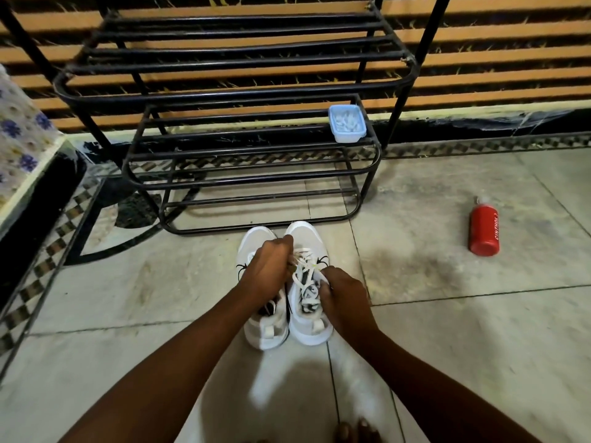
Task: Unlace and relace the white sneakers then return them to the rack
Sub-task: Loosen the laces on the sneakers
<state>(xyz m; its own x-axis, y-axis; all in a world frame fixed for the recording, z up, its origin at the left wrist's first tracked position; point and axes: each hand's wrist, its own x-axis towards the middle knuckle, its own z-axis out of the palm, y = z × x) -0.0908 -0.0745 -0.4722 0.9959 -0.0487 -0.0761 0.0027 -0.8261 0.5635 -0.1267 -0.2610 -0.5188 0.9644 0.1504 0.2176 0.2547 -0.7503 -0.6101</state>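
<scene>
Gripping the white lace (303, 265) of the right-hand sneaker (308, 282), left hand (267, 273) has fingers curled round a bunch of lace near the upper eyelets, reaching across the left-hand sneaker (262, 314). Right hand (342, 298) is clamped on the outer side of the same shoe at the collar, fingers curled on it, just below and right of the left hand. Both white sneakers stand side by side on the tiled floor (447, 330), touching, toes pointing away from the hands. Lace on the right shoe looks loose and partly threaded; the exact eyelets are too blurred to tell. Black metal shoe rack (256, 155) sits just beyond the toes, ahead of both hands. Pale blue plastic tub (347, 123) with white bits inside rests on a rack tier, up and right of the hands. Red bottle (483, 230) lies on the floor well right of the right hand.
</scene>
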